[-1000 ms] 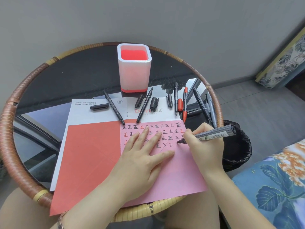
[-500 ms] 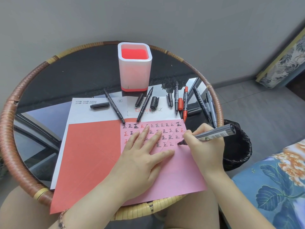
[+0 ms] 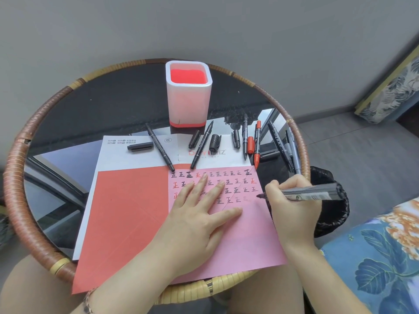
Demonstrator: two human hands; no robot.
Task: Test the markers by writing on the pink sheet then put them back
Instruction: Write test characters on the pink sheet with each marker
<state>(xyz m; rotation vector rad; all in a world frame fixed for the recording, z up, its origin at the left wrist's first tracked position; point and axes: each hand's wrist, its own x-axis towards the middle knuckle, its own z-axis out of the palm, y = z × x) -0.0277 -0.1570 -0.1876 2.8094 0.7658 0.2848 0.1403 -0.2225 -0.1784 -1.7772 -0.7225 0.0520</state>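
My left hand (image 3: 199,214) lies flat, fingers spread, on the pink sheet (image 3: 247,241), which carries rows of written characters. My right hand (image 3: 292,209) grips a thick grey-black marker (image 3: 310,193), its tip touching the sheet at the right end of the lowest row. Behind the sheet lie uncapped black markers (image 3: 158,145), a second black marker (image 3: 201,145), a red marker (image 3: 257,143) and loose caps (image 3: 215,142). The white holder with a red inside (image 3: 188,96) stands at the back of the table.
A red sheet (image 3: 127,214) and white paper (image 3: 118,155) lie under and left of the pink sheet. The round glass table has a wicker rim (image 3: 20,177). More pens (image 3: 288,150) rest near its right edge. A black bag (image 3: 331,209) sits right of the table, a floral cushion (image 3: 381,264) below it.
The marker tip has shifted slightly right and down along the lowest row, leaving a faint new mark. My left hand stays pressed on the sheet.
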